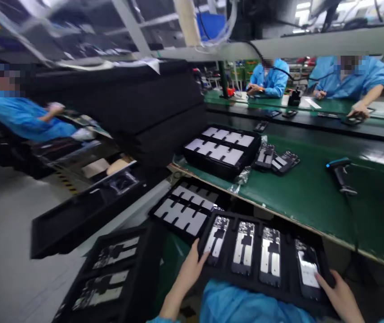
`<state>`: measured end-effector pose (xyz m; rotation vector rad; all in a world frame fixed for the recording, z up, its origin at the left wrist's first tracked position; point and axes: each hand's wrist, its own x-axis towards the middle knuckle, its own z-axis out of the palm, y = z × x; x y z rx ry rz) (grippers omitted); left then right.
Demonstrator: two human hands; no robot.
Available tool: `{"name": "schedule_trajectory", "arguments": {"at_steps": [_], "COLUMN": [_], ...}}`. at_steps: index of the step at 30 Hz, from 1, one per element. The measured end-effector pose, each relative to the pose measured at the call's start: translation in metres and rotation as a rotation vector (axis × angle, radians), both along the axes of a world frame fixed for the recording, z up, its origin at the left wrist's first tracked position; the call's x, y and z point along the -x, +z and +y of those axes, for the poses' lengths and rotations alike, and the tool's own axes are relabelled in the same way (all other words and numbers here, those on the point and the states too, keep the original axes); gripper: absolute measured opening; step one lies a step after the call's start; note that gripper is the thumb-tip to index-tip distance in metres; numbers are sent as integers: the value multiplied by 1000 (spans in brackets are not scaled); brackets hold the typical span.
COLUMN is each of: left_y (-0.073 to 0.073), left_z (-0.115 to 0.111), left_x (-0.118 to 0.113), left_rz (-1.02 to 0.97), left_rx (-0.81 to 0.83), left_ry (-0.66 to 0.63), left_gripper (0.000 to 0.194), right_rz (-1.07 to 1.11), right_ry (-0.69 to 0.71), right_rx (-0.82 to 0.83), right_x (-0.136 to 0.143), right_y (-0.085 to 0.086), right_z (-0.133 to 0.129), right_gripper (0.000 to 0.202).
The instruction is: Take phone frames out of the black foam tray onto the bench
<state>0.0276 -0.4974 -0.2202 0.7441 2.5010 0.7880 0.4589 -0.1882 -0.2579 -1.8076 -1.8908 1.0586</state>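
Left hand and right hand, each grip clamped on an opposite end of a black tray, presumably share its weight beside the green bench; separate slots likely stop four phone assemblies knocking together. Farther off, a scanner rests on the bench, apparently within reach.

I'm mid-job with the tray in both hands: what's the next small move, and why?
I'd probably slide the right hand's thumb outward onto the rim of the black tray. It appears to overlap the rightmost phone-like part, whereas the left hand holds the tray's other end; a rim hold would likely disturb that part less.
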Motion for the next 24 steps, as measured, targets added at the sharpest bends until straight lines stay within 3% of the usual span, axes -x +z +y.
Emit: {"name": "schedule_trajectory", "arguments": {"at_steps": [4, 6, 8, 10, 13, 16, 19, 24], "left_y": [46, 67, 76, 70, 46, 28, 23, 10], "left_z": [43, 77, 116, 152, 187, 203, 213, 230], "left_x": [-8, -28, -63, -99, -130, -129, -120, -116], "left_rz": [223, 160, 62, 90, 220, 275, 314, 235], "left_rx": [-80, -179, -237, -236, -163, -96, -69, -55], "left_ry": [-53, -231, -534, -784, -883, -883, -931, -1020], "left_gripper": [47, 35, 30, 40, 63, 61, 58, 52], "right_rz": [-142, -90, -17, 3, 3, 35, 124, 251], "right_ry": [371, 575, 791, 886, 870, 848, 835, 774], "right_rx": [-257, -296, -292, -289, -287, -290, -281, -329], "right_x": [29, 62, 96, 122, 140, 139, 130, 123], "right_y": [64, 84, 88, 78, 56, 44, 33, -21], "right_z": [-12, -19, -26, -29, -27, -23, -23, -17], "right_gripper": [43, 35, 35, 45, 54, 49, 50, 73]}}
